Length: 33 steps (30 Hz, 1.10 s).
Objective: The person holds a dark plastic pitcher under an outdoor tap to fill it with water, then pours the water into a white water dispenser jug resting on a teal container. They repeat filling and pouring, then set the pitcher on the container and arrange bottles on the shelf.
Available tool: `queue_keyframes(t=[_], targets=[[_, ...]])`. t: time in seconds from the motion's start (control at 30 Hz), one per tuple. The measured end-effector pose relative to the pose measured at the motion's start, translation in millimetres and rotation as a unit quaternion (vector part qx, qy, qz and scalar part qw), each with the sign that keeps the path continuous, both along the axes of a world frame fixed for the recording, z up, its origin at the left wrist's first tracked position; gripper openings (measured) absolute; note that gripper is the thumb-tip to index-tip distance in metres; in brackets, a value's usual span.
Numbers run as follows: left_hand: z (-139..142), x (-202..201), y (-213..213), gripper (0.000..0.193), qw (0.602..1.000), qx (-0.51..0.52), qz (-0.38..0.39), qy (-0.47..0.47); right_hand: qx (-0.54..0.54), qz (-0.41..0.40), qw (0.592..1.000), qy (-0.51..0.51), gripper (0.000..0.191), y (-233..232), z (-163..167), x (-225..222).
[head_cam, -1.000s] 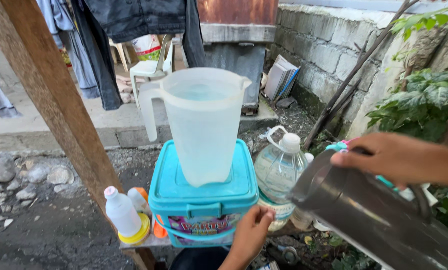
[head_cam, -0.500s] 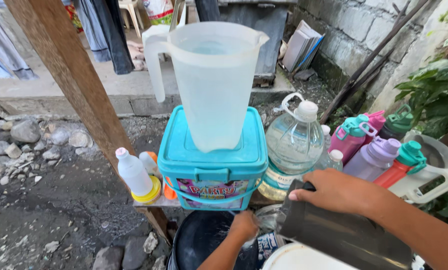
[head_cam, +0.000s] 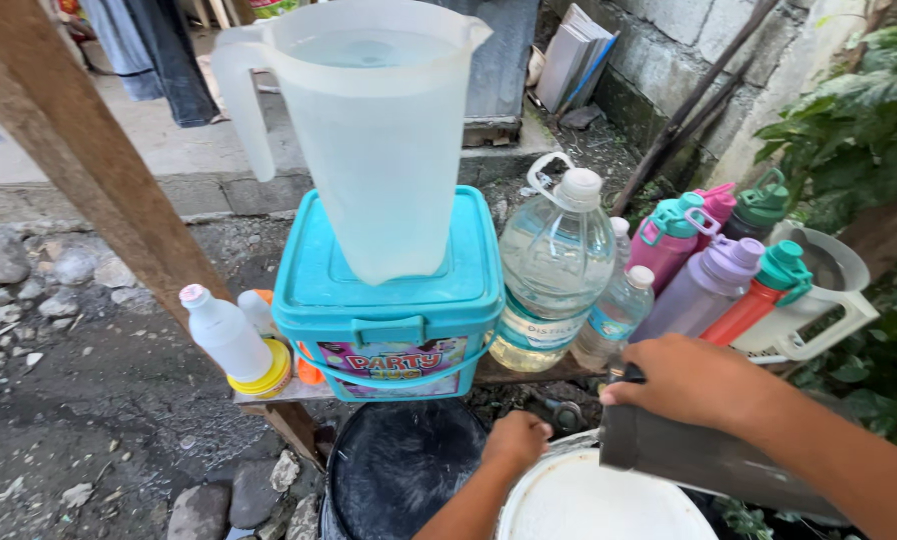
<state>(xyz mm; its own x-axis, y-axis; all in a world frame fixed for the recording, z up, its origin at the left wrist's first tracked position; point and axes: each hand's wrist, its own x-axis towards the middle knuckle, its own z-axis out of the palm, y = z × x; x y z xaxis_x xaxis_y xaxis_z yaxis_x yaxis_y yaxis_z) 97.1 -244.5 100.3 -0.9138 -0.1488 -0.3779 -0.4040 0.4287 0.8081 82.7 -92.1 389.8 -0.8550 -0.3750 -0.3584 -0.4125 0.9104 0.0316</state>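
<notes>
Your right hand wraps tight around a dark grey metal flask, tipped flat over the white bucket lid — your left hand clamps that lid's rim, below the teal box carrying 1 pitcher.

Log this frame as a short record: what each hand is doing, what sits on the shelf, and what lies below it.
right hand: right hand grips a dark metal container, tilted over the white bucket
left hand: left hand rests on the white bucket's rim
shelf centre: translucent pitcher holding water stands on a teal lidded tub
shelf left: small white bottle
shelf right: large clear water jug, then several coloured flasks
below shelf: black bucket beside the white one
</notes>
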Motion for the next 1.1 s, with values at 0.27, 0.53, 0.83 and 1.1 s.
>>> queue_keyframes(t=[0.27,0.53,0.83,1.1], targets=[[2.8,-18.2,62.1,0.017,0.987,0.027,-0.024,0.154,0.015,-0.003,0.999,0.037,0.051,-8.8,5.9,21.1],[-22.3,-18.8,88.6,0.037,0.997,-0.005,-0.062,0.039,-0.110,-0.162,0.977,0.078,0.056,74.9,-63.0,-1.5],[-78.1,-12.3,141.2,0.063,0.914,0.353,0.086,-0.181,-0.382,-0.344,0.857,-0.044,0.055,216.3,-262.5,2.3],[-118.0,-8.9,208.0,0.064,0.945,0.268,0.017,-0.188,-0.505,-0.516,0.664,-0.192,0.031,265.2,-355.7,42.1]])
